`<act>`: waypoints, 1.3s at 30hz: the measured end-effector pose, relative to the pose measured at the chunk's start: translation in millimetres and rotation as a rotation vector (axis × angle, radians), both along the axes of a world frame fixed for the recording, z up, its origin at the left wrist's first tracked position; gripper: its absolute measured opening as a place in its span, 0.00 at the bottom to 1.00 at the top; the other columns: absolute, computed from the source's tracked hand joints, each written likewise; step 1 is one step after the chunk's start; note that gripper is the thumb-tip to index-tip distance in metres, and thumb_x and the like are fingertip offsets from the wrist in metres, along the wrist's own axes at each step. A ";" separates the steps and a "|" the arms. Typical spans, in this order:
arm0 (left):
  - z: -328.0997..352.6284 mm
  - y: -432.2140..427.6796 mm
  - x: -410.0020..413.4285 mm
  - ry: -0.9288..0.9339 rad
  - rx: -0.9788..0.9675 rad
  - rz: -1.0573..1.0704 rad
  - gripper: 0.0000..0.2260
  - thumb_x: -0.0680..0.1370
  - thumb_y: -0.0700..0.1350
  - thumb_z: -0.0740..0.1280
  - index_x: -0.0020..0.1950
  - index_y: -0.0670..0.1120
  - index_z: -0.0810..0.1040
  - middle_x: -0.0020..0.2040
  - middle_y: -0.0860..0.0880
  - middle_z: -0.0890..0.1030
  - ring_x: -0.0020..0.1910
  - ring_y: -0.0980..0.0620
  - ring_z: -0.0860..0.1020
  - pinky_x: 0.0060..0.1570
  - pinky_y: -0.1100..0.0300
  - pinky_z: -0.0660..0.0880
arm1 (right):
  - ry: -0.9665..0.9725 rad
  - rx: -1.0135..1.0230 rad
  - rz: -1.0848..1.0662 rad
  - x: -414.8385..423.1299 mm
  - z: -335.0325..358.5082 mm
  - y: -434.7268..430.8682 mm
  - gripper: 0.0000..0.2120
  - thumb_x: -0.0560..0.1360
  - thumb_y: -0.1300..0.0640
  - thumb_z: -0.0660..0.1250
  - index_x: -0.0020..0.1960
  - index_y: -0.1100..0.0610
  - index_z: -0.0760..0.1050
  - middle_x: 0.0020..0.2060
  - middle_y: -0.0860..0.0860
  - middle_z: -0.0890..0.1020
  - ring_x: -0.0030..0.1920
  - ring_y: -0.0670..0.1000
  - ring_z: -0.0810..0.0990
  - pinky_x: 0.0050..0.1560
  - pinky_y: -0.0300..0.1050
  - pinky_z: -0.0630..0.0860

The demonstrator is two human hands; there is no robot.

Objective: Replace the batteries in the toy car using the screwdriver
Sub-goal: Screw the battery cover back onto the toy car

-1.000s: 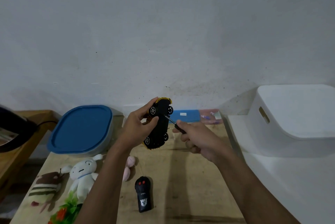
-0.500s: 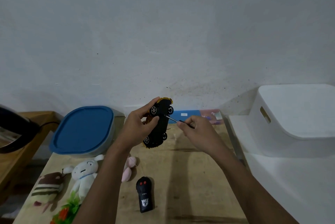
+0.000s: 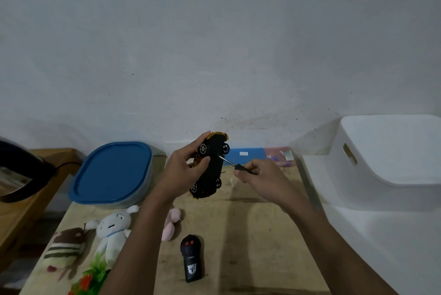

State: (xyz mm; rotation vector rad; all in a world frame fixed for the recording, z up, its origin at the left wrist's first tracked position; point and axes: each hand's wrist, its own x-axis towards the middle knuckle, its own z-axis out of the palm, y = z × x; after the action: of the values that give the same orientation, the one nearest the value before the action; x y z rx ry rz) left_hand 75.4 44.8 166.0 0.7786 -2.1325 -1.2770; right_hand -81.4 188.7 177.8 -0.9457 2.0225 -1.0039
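My left hand (image 3: 183,170) holds a yellow toy car (image 3: 211,168) up above the wooden table (image 3: 250,235), its black underside turned toward me and its nose pointing up. My right hand (image 3: 260,176) pinches a small black-handled screwdriver (image 3: 232,164) by the handle. The metal tip touches the car's underside near the upper pair of wheels. No batteries are visible.
A black remote control (image 3: 191,257) lies on the table near me. Plush toys (image 3: 112,230) sit at the left, a blue-lidded container (image 3: 112,173) behind them. A white bin (image 3: 391,158) stands at the right, and blue and pink packets (image 3: 262,154) lie by the wall.
My right hand shifted its hold from a fist around the handle to a fingertip pinch. The screwdriver tip stays on the car's underside, and the car has barely moved.
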 end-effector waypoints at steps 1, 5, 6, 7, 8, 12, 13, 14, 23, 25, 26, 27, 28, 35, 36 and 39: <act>-1.2 0.1 0.2 -0.011 -0.003 -0.002 0.26 0.79 0.40 0.67 0.69 0.66 0.67 0.61 0.58 0.80 0.63 0.57 0.76 0.57 0.66 0.77 | 0.015 0.009 0.038 1.2 2.9 1.3 0.14 0.79 0.48 0.63 0.50 0.59 0.79 0.45 0.52 0.82 0.43 0.48 0.79 0.43 0.42 0.71; -7.0 0.7 -0.9 -0.031 0.014 -0.017 0.27 0.79 0.39 0.67 0.70 0.66 0.67 0.61 0.59 0.79 0.64 0.58 0.76 0.60 0.59 0.77 | -0.052 0.063 0.103 5.4 5.6 4.3 0.15 0.80 0.45 0.60 0.57 0.56 0.75 0.46 0.50 0.81 0.47 0.46 0.78 0.40 0.38 0.70; -6.7 0.9 -1.8 -0.025 0.015 -0.019 0.26 0.79 0.39 0.67 0.69 0.66 0.67 0.61 0.60 0.79 0.63 0.59 0.76 0.60 0.59 0.77 | -0.032 0.072 0.096 3.9 4.1 3.2 0.14 0.79 0.45 0.63 0.56 0.54 0.73 0.47 0.49 0.80 0.47 0.46 0.78 0.39 0.39 0.69; -6.4 1.0 -2.6 -0.015 0.017 -0.021 0.26 0.79 0.39 0.67 0.69 0.65 0.67 0.61 0.60 0.79 0.63 0.59 0.76 0.60 0.60 0.77 | 0.013 0.068 0.081 1.0 2.2 1.5 0.13 0.77 0.45 0.66 0.55 0.52 0.71 0.48 0.48 0.79 0.46 0.45 0.77 0.39 0.39 0.69; -6.2 0.7 -3.4 -0.004 0.019 -0.021 0.26 0.79 0.39 0.67 0.69 0.65 0.67 0.62 0.59 0.79 0.63 0.59 0.77 0.60 0.60 0.77 | 0.080 0.059 0.070 -1.8 1.9 -0.3 0.12 0.76 0.46 0.67 0.53 0.52 0.71 0.47 0.48 0.79 0.46 0.46 0.77 0.39 0.39 0.69; -9.8 -1.3 -3.9 0.011 0.034 -0.011 0.26 0.79 0.39 0.67 0.72 0.61 0.67 0.63 0.56 0.80 0.64 0.56 0.77 0.61 0.58 0.77 | 0.275 0.001 0.088 -8.5 0.0 -3.6 0.13 0.78 0.45 0.64 0.48 0.55 0.75 0.42 0.51 0.80 0.42 0.50 0.78 0.40 0.44 0.70; -11.1 -1.3 -4.0 0.013 0.040 -0.008 0.26 0.79 0.40 0.67 0.73 0.60 0.67 0.64 0.56 0.80 0.64 0.56 0.77 0.61 0.58 0.77 | 0.252 0.001 0.111 -7.6 -1.3 -3.2 0.14 0.79 0.44 0.62 0.47 0.56 0.75 0.40 0.52 0.79 0.39 0.49 0.76 0.39 0.44 0.69; -12.2 -0.8 -3.9 0.016 0.046 -0.005 0.26 0.79 0.40 0.67 0.73 0.60 0.67 0.64 0.56 0.80 0.64 0.56 0.77 0.60 0.57 0.77 | 0.148 0.006 0.120 -6.3 -4.1 -3.2 0.16 0.80 0.44 0.59 0.47 0.56 0.76 0.37 0.52 0.78 0.35 0.47 0.74 0.37 0.43 0.68; -14.5 9.3 -5.9 0.123 0.211 0.042 0.28 0.80 0.36 0.66 0.72 0.62 0.64 0.60 0.52 0.83 0.59 0.55 0.80 0.60 0.59 0.76 | -0.737 -0.097 -0.139 6.3 -24.2 -2.7 0.19 0.81 0.44 0.54 0.36 0.53 0.68 0.26 0.48 0.65 0.26 0.47 0.64 0.27 0.39 0.62; -12.6 11.1 -8.8 0.167 0.321 0.089 0.29 0.80 0.36 0.65 0.74 0.61 0.63 0.57 0.50 0.84 0.57 0.54 0.82 0.59 0.54 0.78 | -0.369 -0.159 -0.157 11.0 -25.2 -2.3 0.21 0.78 0.38 0.58 0.37 0.53 0.68 0.31 0.48 0.70 0.32 0.48 0.70 0.34 0.40 0.65; -11.8 12.3 -10.5 0.190 0.368 0.113 0.29 0.80 0.37 0.65 0.75 0.60 0.63 0.56 0.50 0.85 0.56 0.52 0.83 0.58 0.52 0.78 | -0.190 -0.164 -0.134 14.5 -27.5 -2.7 0.21 0.75 0.34 0.61 0.41 0.52 0.71 0.36 0.46 0.75 0.37 0.45 0.74 0.37 0.39 0.68; -11.4 13.7 -12.6 0.213 0.410 0.136 0.29 0.80 0.37 0.66 0.75 0.60 0.63 0.54 0.49 0.85 0.55 0.51 0.83 0.57 0.50 0.79 | -0.075 -0.153 -0.098 18.6 -30.2 -3.7 0.23 0.70 0.31 0.64 0.48 0.50 0.72 0.43 0.44 0.77 0.43 0.43 0.76 0.41 0.39 0.70; -11.3 15.3 -14.8 0.233 0.447 0.155 0.29 0.79 0.37 0.66 0.76 0.59 0.63 0.54 0.49 0.85 0.54 0.50 0.84 0.56 0.48 0.79 | -0.024 -0.124 -0.065 23.0 -31.0 -5.2 0.27 0.66 0.30 0.67 0.53 0.49 0.71 0.48 0.43 0.76 0.48 0.42 0.76 0.44 0.39 0.72; -12.2 24.4 -24.0 0.220 0.511 0.186 0.31 0.78 0.40 0.69 0.77 0.56 0.62 0.49 0.49 0.86 0.52 0.51 0.84 0.54 0.49 0.80 | 0.040 -0.158 -0.042 35.9 -40.1 -17.4 0.27 0.63 0.42 0.76 0.55 0.48 0.68 0.49 0.45 0.77 0.47 0.43 0.78 0.44 0.43 0.81; -12.7 21.9 -21.8 0.208 0.522 0.177 0.30 0.78 0.42 0.69 0.77 0.56 0.63 0.51 0.49 0.86 0.52 0.52 0.84 0.51 0.52 0.81 | -0.008 -0.176 -0.047 33.6 -39.5 -16.6 0.26 0.64 0.43 0.76 0.55 0.49 0.69 0.48 0.46 0.78 0.47 0.44 0.79 0.43 0.41 0.80; -13.2 12.3 -13.0 0.108 0.575 0.098 0.29 0.76 0.49 0.70 0.76 0.59 0.64 0.55 0.50 0.85 0.55 0.52 0.83 0.49 0.58 0.78 | -0.165 -0.203 -0.013 26.6 -38.9 -12.9 0.23 0.65 0.44 0.76 0.55 0.50 0.71 0.49 0.47 0.80 0.49 0.45 0.81 0.47 0.41 0.80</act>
State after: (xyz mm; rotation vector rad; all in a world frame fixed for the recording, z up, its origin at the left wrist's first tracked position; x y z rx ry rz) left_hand 62.4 57.1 152.7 0.9973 -1.6255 -1.8588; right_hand -54.8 175.8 138.9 -0.9213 1.8178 -1.2706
